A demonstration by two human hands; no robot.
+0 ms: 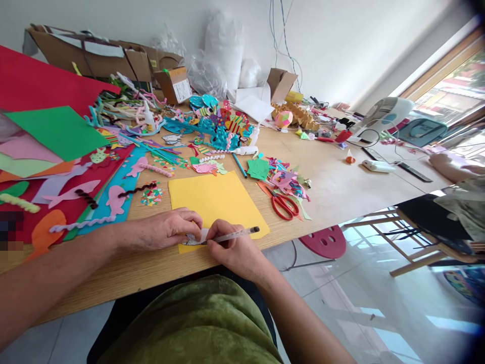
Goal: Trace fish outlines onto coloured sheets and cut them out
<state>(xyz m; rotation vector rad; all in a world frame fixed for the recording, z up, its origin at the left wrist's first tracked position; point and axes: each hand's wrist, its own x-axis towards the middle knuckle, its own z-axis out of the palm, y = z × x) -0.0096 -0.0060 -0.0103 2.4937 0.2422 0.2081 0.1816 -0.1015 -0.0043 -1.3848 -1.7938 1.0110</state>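
Observation:
A yellow sheet point(215, 197) lies at the table's near edge. On its near-left part rests a small whitish paper cutout point(202, 236), perhaps fish-shaped, with dark marks at its left end. My left hand point(174, 228) is closed, its fingertips pressing the cutout onto the sheet. My right hand point(232, 250) grips a slim pale pen point(238, 234), whose dark end points up to the right. The pen's tip is hidden behind my fingers, close to the cutout. Red-handled scissors point(283, 205) lie right of the sheet.
Left are coloured sheets point(56, 131) and pink fish cutouts point(115, 200) with twisted pipe cleaners. Behind the yellow sheet lie a glue bottle point(246, 150), green paper squares point(258, 169) and shiny scraps point(286, 177). A red stool point(324, 242) stands beside the table; another person's arm point(449, 167) is far right.

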